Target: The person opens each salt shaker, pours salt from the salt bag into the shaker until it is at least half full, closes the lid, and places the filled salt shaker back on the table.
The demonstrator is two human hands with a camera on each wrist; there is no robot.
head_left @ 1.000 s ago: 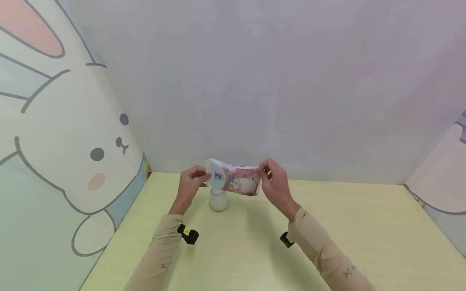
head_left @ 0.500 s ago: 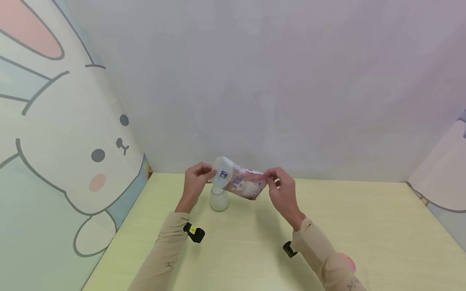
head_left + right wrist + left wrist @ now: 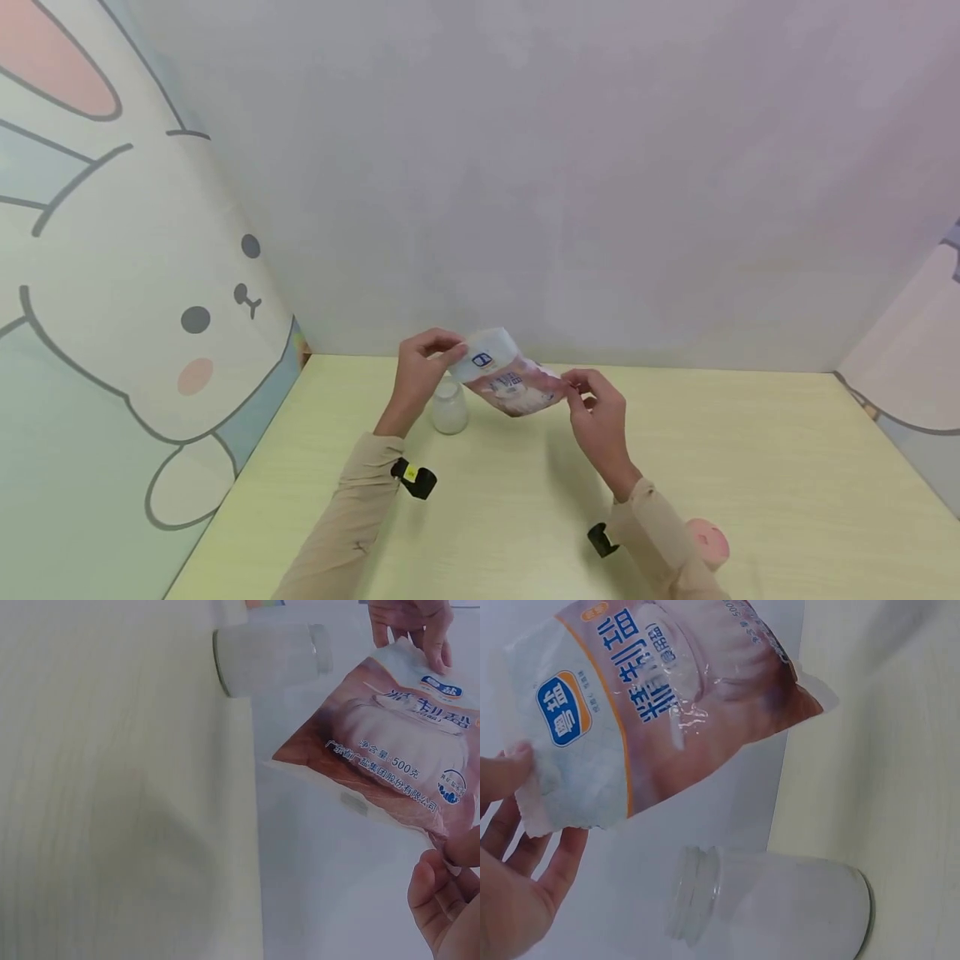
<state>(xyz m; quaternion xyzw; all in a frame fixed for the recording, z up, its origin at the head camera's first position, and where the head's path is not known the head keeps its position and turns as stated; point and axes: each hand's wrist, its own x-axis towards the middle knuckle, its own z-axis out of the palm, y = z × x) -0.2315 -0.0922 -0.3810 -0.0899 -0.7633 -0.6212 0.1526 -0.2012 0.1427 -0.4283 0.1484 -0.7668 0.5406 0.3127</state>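
Note:
A printed bag of salt [image 3: 513,385], white and brownish pink, hangs tilted in the air between both hands in the head view. My left hand [image 3: 422,375] pinches its upper white end between thumb and fingers. At the lower right corner, my right hand [image 3: 602,421] pinches the bag's edge; the right wrist view shows that corner gathered in the fingertips [image 3: 424,881]. A whitish glass jar [image 3: 450,410] with a threaded neck stands upright on the table, below the bag and just right of my left wrist. The left wrist view shows the jar [image 3: 787,907] apart from the bag.
A round pink disc-like thing [image 3: 708,543] lies on the pale yellow table [image 3: 787,467] beside my right sleeve, partly hidden by it. A grey wall [image 3: 525,183] rises behind the table, and a rabbit-printed wall [image 3: 135,317] stands on the left.
Both hands have moved right with the bag. The right hand has lowered, so the bag tilts more steeply down to the right. The pink disc has come into view; the jar stays put.

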